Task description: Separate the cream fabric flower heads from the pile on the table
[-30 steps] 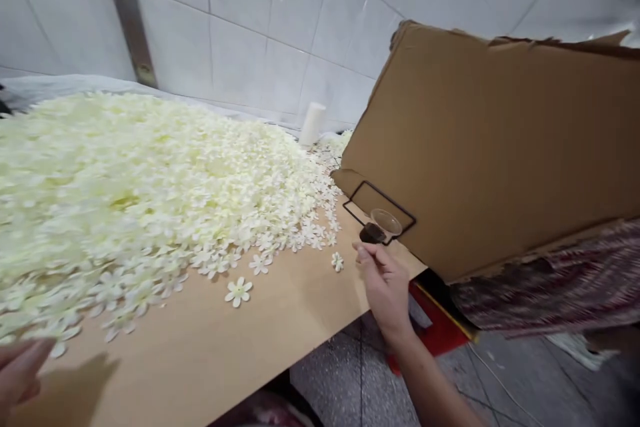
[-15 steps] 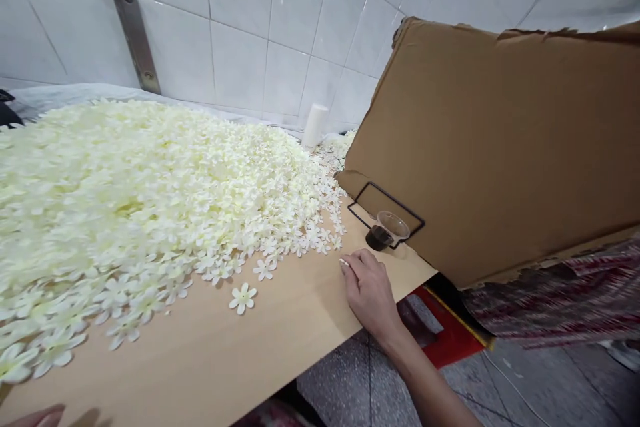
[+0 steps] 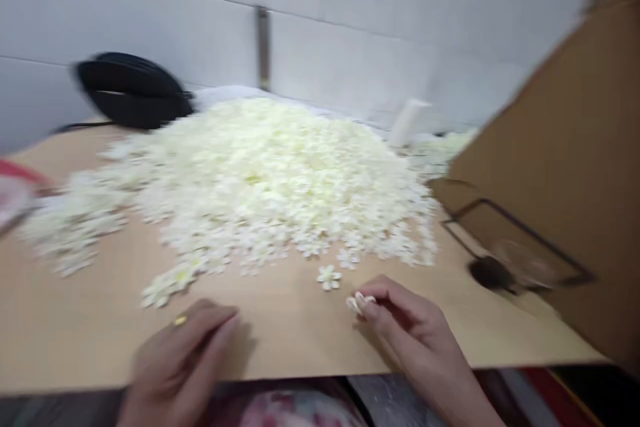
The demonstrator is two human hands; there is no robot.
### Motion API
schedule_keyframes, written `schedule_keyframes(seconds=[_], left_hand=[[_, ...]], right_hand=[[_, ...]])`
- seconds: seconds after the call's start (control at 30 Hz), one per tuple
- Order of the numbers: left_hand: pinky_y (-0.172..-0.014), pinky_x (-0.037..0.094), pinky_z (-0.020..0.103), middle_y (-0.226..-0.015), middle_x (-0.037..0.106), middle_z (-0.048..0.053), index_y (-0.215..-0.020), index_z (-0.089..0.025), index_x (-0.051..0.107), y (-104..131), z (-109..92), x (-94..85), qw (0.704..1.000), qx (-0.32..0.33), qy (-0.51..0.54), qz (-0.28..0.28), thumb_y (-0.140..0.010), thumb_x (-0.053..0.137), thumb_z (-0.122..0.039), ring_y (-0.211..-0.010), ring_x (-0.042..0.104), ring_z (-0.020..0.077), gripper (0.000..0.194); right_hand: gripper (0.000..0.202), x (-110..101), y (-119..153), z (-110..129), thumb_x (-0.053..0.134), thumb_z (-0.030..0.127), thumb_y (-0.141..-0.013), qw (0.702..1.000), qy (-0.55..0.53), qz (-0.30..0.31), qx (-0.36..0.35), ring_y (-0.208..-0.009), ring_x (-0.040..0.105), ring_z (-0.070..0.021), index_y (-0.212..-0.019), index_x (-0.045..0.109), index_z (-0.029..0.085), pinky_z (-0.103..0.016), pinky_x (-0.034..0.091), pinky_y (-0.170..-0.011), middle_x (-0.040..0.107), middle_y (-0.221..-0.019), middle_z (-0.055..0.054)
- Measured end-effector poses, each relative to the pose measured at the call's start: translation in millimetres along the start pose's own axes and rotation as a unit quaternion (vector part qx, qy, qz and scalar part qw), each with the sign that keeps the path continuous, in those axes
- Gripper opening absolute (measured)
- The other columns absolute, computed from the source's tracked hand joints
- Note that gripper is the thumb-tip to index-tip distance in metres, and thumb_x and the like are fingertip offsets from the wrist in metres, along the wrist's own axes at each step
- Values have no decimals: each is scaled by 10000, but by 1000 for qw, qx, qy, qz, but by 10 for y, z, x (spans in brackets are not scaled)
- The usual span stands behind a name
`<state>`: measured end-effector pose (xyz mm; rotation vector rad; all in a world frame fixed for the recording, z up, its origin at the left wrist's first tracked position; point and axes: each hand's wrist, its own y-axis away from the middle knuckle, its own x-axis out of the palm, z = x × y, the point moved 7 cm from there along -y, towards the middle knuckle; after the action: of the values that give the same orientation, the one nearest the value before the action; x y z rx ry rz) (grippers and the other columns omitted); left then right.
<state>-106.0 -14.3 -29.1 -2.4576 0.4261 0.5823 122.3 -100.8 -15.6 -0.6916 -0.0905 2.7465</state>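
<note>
A large heap of white artificial flowers with pale yellow centres spreads over the tan board. Near the board's front edge, my right hand pinches a small white flower between thumb and fingertips. One loose flower lies flat just left of that hand, apart from it. My left hand, with a yellow ring on one finger, is closed, thumb and forefinger together, over the board's front edge. Whatever may be between its fingertips is hidden and blurred.
On the right stands a tall cardboard sheet, with a black wire frame and a dark round thing beside it. A black coil sits at the back left, a white cylinder at the back. A red-rimmed object is at the left edge.
The view has swung left, and the picture is blurred. My right hand has moved from beside the dark round thing towards the loose flower. My left hand has come further into view.
</note>
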Motion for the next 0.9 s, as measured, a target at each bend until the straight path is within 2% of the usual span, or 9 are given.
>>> schedule_keyframes(seconds=[0.1,0.2,0.27,0.4,0.5,0.6,0.73,0.9], left_hand=[[-533,411,193,-673,559,1,-890,-231,574,102,-82,-40,999,20,-27,41,-808,487,-139,-580,538,110,151],[-538,388,210,-638,502,13,-883,-184,564,124,-85,-124,998,16,-45,29,-824,457,-119,-585,504,116,139],[-564,396,219,-660,498,23,-877,-170,560,133,-57,-238,998,8,-57,-2,-826,456,-111,-615,499,122,131],[-715,437,275,-844,534,70,-913,-173,569,110,35,-494,988,10,-139,-71,-820,476,-114,-823,507,171,144],[-782,445,334,-971,522,91,-999,-189,563,11,118,-569,973,10,-219,-78,-825,477,-144,-953,463,211,200],[-807,456,380,-1064,491,112,-1088,-197,532,-116,172,-533,961,19,-271,-48,-835,449,-163,-1029,422,238,268],[-806,466,417,-1060,486,129,-1120,-194,526,-209,255,-444,950,29,-310,-7,-828,423,-131,-1062,406,269,315],[-801,466,392,-1042,491,118,-1043,-195,565,-182,350,-424,956,14,-293,-5,-819,423,-100,-1024,434,251,282]], right_hand=[[144,544,-43,209,439,233,-856,989,18,106,-97,-648,552,-120,-816,575,207,-201,433,-574,576,-713,-6],[163,929,-106,338,402,187,-865,973,22,149,-176,-706,568,-129,-872,563,208,-206,452,-613,586,-769,-22],[185,1089,-148,392,381,179,-870,964,34,167,-203,-702,568,-128,-855,563,204,-210,453,-608,582,-763,-26],[202,1199,-256,418,381,213,-872,963,69,182,-184,-654,561,-129,-790,565,197,-224,435,-570,578,-720,-18],[197,1224,-355,413,400,232,-863,968,78,190,-143,-606,547,-124,-749,556,194,-228,410,-535,573,-671,-1],[217,1311,-441,462,404,200,-853,966,77,207,-134,-578,528,-118,-686,541,189,-230,391,-526,555,-626,12],[200,1464,-543,606,423,133,-827,958,82,213,-174,-589,514,-116,-679,549,181,-230,384,-540,547,-621,12],[173,1532,-704,724,423,111,-825,950,128,170,-227,-686,513,-137,-802,583,172,-256,394,-614,548,-749,-27]])
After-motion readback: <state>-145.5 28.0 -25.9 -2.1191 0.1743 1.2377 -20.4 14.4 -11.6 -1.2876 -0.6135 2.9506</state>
